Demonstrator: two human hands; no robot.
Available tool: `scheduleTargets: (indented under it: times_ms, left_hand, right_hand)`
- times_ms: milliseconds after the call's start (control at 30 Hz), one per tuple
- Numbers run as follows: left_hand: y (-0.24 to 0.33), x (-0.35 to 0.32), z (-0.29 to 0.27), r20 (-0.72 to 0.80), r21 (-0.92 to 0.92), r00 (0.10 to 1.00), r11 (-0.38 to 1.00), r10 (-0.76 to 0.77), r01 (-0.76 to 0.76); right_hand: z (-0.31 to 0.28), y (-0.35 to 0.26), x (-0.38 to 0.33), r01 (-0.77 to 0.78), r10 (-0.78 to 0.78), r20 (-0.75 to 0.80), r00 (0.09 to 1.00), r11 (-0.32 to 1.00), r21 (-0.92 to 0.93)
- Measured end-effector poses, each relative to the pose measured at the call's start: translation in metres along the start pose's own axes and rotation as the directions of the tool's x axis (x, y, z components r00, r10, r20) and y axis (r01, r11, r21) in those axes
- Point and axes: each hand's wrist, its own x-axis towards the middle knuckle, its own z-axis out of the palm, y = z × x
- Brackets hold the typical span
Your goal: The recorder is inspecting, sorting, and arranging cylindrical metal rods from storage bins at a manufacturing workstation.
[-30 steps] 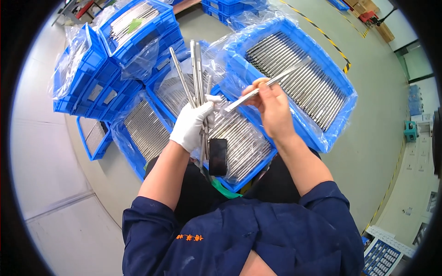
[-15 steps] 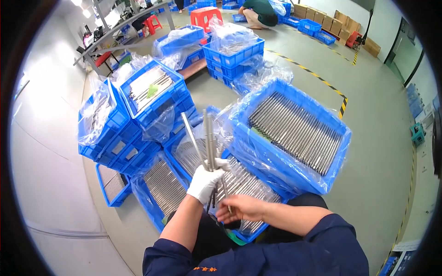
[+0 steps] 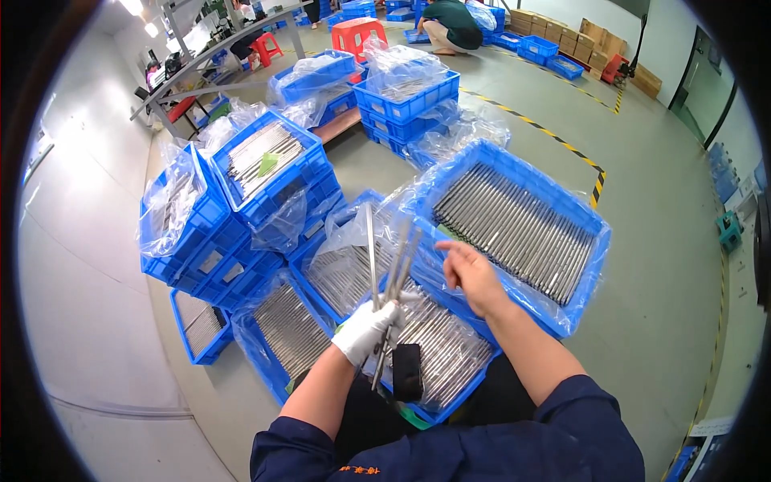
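Note:
My left hand (image 3: 368, 331), in a white glove, is closed around several slim metal rods (image 3: 372, 253). They stand upright in the grip, their upper ends fanned apart and blurred, and their lower ends poke out below the palm. My bare right hand (image 3: 478, 281) is raised beside the near edge of the right blue crate (image 3: 530, 321). Its fingers are apart with nothing between them. Inside that plastic-lined crate lies a row of metal rods (image 3: 514, 229). A black phone (image 3: 407, 373) rests on the rods of the lower middle crate, just right of my gloved hand.
Stacked blue crates (image 3: 265, 185) of rods and plastic film stand at the left, with another crate stack (image 3: 409, 104) farther back. A red stool (image 3: 357, 34) is behind them. One person (image 3: 451, 28) crouches at the far side. Yellow-black tape (image 3: 554, 136) marks the floor.
My right hand has left the lower ends of the rods and moved up and right toward the right crate. The rods in my left hand have shifted slightly right, and the phone is now uncovered.

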Motion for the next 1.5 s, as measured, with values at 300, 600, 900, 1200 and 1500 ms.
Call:
scheduleTargets:
  times_ms: [300, 600, 900, 1200, 1500]
  left_hand:
    - [-0.007, 0.002, 0.013, 0.033, 0.093, 0.995, 0.991, -0.096, 0.092]
    - [-0.008, -0.004, 0.021, -0.078, 0.146, 0.996, 0.987, -0.052, 0.063]
    - [-0.009, -0.002, 0.008, -0.034, 0.17, 0.999, 0.985, -0.012, 0.017]
    - [-0.012, 0.007, 0.005, 0.001, -0.009, 0.999, 0.999, -0.052, 0.052]
    - [-0.011, 0.003, 0.013, -0.076, -0.012, 0.997, 1.0, -0.001, 0.0]
  right_hand:
    - [-0.008, -0.013, -0.002, -0.03, 0.016, 0.141, 0.99, 0.994, 0.104]
    - [0.01, -0.008, -0.015, 0.373, -0.523, 0.061, 0.85, 0.517, -0.77]
    - [-0.012, -0.014, -0.003, -0.205, 0.153, 0.231, 0.961, 0.954, 0.22]
    - [0.002, 0.012, -0.006, -0.227, 0.22, 0.114, 0.969, 0.972, 0.051]
    - [0.0, 0.013, -0.008, -0.406, 0.345, 0.224, 0.911, 0.843, 0.354]
